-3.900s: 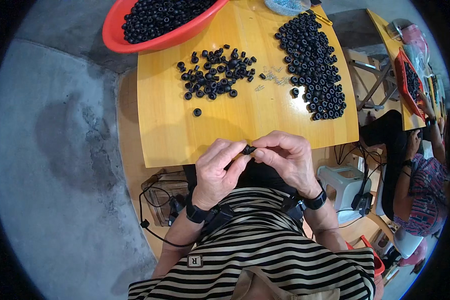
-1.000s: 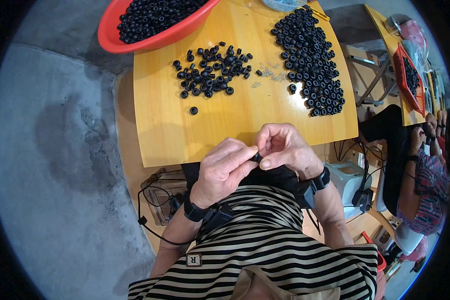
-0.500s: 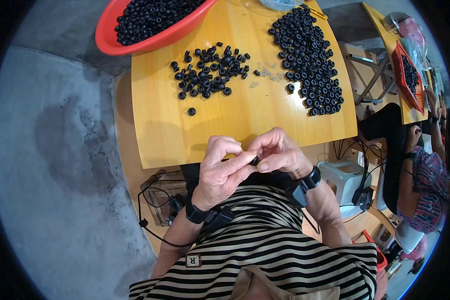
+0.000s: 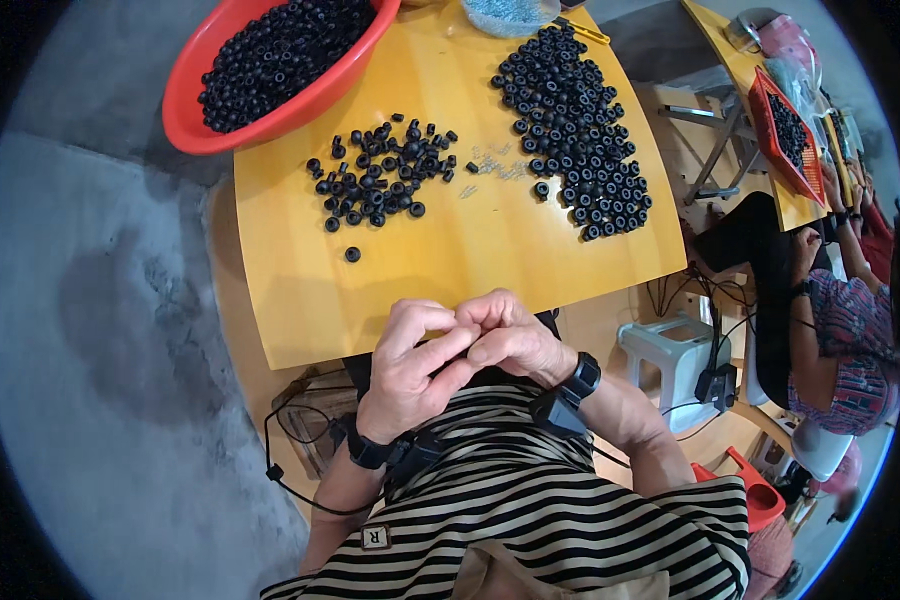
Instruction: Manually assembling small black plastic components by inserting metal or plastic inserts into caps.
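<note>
My left hand [image 4: 408,370] and my right hand [image 4: 518,342] meet in front of my striped shirt, just off the near edge of the yellow table [image 4: 420,270]. Thumbs and fingertips of both are pinched together. The small black part that showed between them a moment ago is hidden by the fingers now. Closest on the tabletop is a single black ring-like piece [image 4: 352,255]. Beyond it lies a loose heap of small black parts [image 4: 375,190]. Several tiny clear or silvery pieces, perhaps springs [image 4: 500,160], are scattered right of the heap.
Many black round parts [image 4: 575,130] stand packed together at the table's right. A red basin [image 4: 185,110] full of black parts is at the far left. A clear bowl [image 4: 510,22] and yellow tool [image 4: 585,30] lie at the back. A white stool [image 4: 675,355] and another person [image 4: 840,340] are at right.
The view has shifted, so the table and its contents sit lower and further left. My hands stay pinched together; the black part between my fingertips has gone from sight.
</note>
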`<state>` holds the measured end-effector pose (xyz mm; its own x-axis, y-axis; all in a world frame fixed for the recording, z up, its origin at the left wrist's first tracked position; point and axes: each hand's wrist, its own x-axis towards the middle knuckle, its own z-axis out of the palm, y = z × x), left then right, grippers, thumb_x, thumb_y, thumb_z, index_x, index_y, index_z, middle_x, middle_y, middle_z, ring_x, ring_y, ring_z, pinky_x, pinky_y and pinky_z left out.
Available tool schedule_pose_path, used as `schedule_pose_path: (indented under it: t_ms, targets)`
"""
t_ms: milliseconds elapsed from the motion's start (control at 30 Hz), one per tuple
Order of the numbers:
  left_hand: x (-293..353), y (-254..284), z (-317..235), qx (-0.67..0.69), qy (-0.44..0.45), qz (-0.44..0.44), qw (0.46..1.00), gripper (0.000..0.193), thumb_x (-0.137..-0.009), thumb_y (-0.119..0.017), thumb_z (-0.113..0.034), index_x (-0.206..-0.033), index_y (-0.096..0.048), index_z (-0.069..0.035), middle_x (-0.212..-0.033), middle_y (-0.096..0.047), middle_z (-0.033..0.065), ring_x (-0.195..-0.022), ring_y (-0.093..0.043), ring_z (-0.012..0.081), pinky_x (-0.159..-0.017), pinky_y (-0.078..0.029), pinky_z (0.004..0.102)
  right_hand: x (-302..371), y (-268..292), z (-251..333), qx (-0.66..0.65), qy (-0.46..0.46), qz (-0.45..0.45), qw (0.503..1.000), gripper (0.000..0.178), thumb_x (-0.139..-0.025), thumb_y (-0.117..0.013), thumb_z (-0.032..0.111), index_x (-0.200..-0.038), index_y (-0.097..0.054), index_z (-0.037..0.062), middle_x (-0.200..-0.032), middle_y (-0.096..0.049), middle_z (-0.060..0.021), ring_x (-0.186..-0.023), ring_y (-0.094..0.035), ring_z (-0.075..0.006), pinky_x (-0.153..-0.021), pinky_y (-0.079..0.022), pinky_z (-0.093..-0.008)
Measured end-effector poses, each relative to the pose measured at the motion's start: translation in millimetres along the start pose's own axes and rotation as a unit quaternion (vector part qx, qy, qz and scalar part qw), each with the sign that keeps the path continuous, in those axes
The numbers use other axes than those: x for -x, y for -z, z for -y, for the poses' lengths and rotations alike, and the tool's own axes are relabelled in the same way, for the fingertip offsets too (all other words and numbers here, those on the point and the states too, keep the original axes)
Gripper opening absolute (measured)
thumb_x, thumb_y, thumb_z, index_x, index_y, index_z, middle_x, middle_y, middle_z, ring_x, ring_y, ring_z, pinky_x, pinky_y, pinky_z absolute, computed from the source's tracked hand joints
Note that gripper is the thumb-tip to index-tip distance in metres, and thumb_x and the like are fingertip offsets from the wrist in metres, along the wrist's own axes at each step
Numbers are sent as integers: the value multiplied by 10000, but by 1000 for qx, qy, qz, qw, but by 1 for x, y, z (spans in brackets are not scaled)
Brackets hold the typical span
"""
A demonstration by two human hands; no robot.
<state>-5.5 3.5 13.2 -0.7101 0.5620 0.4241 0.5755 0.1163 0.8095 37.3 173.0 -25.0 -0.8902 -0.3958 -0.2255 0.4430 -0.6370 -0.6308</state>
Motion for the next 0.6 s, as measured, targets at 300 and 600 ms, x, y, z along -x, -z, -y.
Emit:
schedule_pose_path:
  t_ms: [300,600]
  targets:
    - [5,1,0,6,-10,12,1000,289,-642,-798,15,-915,-708,-11,-905,-620,64,-826,-603,247,-710,-502,336,1,5,-4,-10,-44,48,998,229,-809,-781,206,-830,-612,53,-671,-504,65,-537,-376,-11,-476,-245,-190]
    - [4,-3,1,1,-9,8,1000,303,-653,-815,-1,-939,-714,-13,-919,-625,64,-853,-611,248,-733,-512,335,-1,7,-5,-39,-82,50,995,262,-786,-813,228,-850,-638,44,-666,-505,75,-544,-388,-9,-469,-235,-189]
